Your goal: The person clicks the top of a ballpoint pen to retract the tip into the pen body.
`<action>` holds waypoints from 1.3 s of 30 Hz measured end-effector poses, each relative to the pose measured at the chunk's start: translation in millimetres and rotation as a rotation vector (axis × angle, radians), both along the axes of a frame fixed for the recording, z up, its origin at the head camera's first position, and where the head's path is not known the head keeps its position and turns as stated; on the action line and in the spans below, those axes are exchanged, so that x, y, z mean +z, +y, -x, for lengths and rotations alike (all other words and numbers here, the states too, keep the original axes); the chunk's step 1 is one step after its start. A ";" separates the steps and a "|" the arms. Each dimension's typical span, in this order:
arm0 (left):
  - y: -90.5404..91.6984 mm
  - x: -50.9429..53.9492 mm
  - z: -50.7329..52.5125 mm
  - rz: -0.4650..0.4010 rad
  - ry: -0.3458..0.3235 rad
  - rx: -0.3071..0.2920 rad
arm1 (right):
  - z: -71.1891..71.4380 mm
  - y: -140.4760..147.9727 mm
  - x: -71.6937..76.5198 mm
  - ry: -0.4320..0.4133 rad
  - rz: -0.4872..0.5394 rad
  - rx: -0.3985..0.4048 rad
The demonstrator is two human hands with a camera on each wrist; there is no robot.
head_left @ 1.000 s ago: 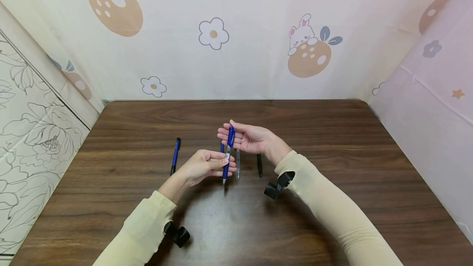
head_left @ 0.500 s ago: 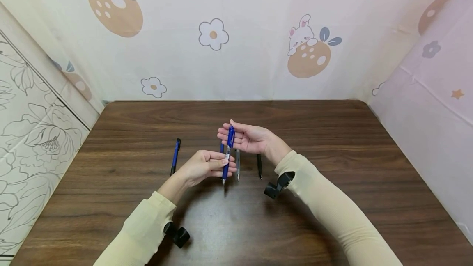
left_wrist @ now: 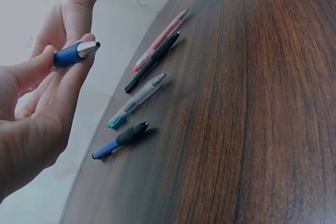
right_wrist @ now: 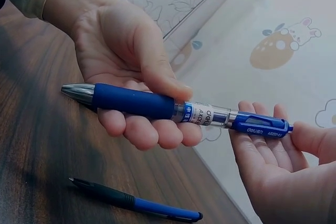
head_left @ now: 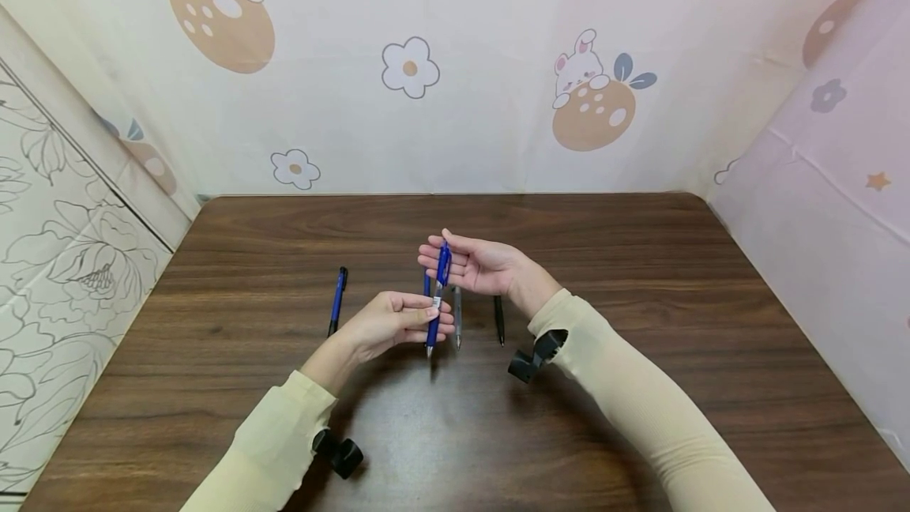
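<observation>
A blue click pen [head_left: 444,263] with a clear barrel and silver tip is held above the table between both hands. My left hand [head_left: 387,325] pinches its blue rubber grip, thumb on top and fingers beneath. My right hand [head_left: 490,265] is palm up, its straight fingers under the clip end. In the right wrist view, the right thumb [right_wrist: 311,139] touches the push button at the pen's end. The silver tip [left_wrist: 88,49] points away from the right hand, and no writing point shows beyond it.
On the wooden table [head_left: 611,275] lie a blue-and-black pen [head_left: 337,303], a blue pen [head_left: 426,284] partly hidden behind the hands, a clear pen [head_left: 458,318] and a black pen [head_left: 500,321]. The left wrist view also shows a pink clear pen [left_wrist: 160,40]. A patterned curtain [head_left: 483,133] hangs behind.
</observation>
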State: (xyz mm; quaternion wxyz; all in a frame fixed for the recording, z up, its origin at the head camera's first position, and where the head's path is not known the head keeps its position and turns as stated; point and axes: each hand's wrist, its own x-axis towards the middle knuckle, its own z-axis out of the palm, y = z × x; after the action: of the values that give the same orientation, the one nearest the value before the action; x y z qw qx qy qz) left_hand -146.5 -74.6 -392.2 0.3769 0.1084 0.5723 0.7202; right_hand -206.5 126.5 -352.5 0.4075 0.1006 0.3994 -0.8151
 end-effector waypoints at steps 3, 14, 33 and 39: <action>-0.5 1.7 -0.5 -0.002 -0.002 -0.003 | -0.2 0.0 1.2 0.005 -0.003 0.004; -3.9 3.9 -2.1 -0.004 0.012 0.007 | -1.0 -1.0 2.2 0.010 -0.008 0.006; 12.0 10.4 -8.7 0.366 0.275 0.290 | -2.2 -4.2 -1.0 -0.015 -0.020 -0.021; 18.6 15.5 -12.8 0.510 0.399 0.374 | -2.7 -4.5 -1.5 -0.014 -0.025 -0.026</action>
State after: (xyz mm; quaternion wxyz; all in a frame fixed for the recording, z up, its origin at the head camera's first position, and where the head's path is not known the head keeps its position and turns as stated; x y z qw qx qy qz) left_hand -133.7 -56.1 -376.8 0.1346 0.0428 0.8055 0.5755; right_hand -203.7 122.0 -354.0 0.3984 0.1167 0.4053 -0.8145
